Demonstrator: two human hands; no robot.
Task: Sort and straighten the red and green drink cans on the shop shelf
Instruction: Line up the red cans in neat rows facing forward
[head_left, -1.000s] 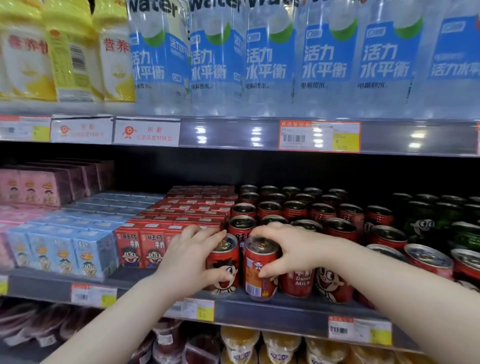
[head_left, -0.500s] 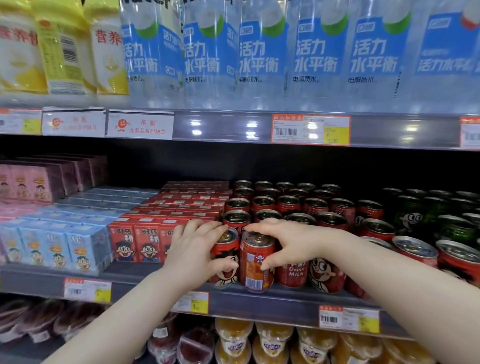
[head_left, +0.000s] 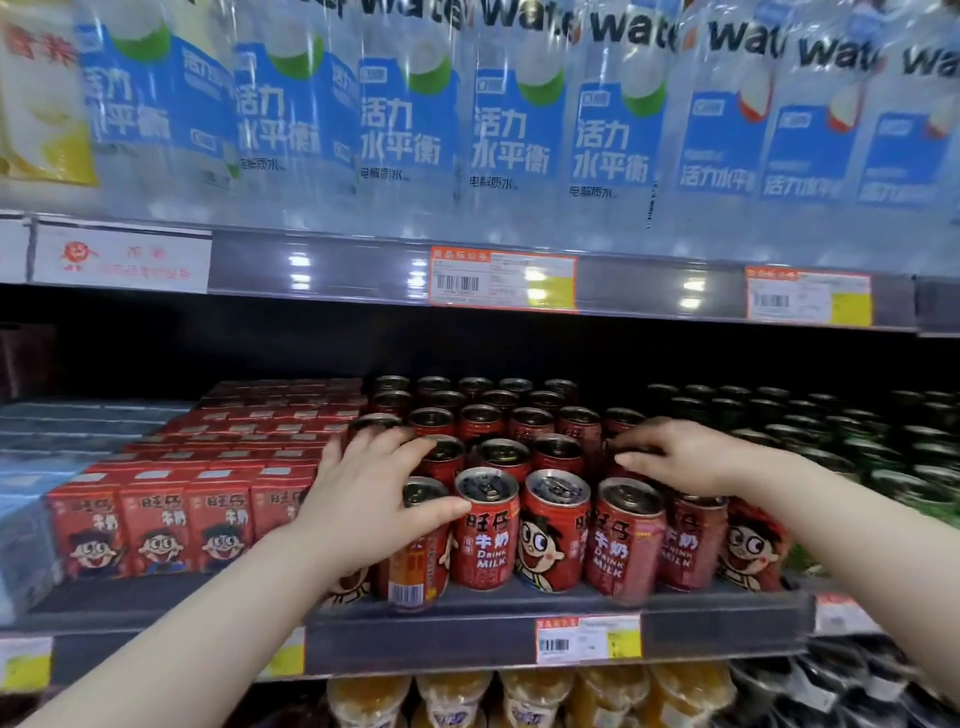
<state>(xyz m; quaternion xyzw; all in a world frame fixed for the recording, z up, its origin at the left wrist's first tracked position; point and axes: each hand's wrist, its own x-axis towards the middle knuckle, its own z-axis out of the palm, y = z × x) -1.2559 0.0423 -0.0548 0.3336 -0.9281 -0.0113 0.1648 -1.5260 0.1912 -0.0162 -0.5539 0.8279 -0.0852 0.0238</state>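
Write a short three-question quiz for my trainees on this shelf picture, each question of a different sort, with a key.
1. True or false: the person's left hand rests on the round red metal drink cans at the shelf's front left.
2. Multiple choice: what stands directly left of the red cans? A) green cans B) red cardboard milk cartons C) yellow pouches
3. Fill in: the dark green metal cans stand to the ___ of the red cans.

Key
1. True; its thumb touches the front can showing "Drink Milk".
2. B.
3. Right; the person's right hand reaches over red cans near that boundary.
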